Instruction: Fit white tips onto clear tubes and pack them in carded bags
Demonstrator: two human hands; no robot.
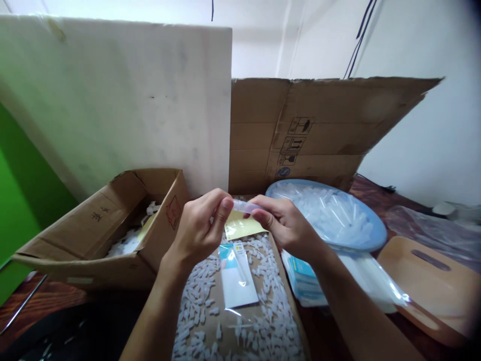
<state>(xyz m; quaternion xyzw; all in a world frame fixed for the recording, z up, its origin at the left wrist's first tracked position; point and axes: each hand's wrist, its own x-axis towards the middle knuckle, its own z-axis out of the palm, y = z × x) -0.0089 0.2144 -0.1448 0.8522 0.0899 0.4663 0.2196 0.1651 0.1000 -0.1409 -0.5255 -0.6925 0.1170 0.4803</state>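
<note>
Between my hands is a small translucent whitish tube [243, 206], held level above a cardboard tray [229, 321]. My left hand [205, 223] pinches its left end with thumb and forefinger. On the right end, the thumb and fingers of my right hand [283, 220] are closed. Below them, a clear packet with a white and teal card [238, 281] lies in the tray, and many small white plastic pieces [276, 296] are spread around it. A pale yellow sheet [244, 226] lies at the tray's far end, partly behind my hands.
An open cardboard box [150, 268] stands at the left. At the right are a blue basin [379, 233] of clear tubes, stacked teal packets [300, 273] and a tan plastic bin [447, 271]. A white board [150, 105] and a cardboard panel [326, 125] stand behind.
</note>
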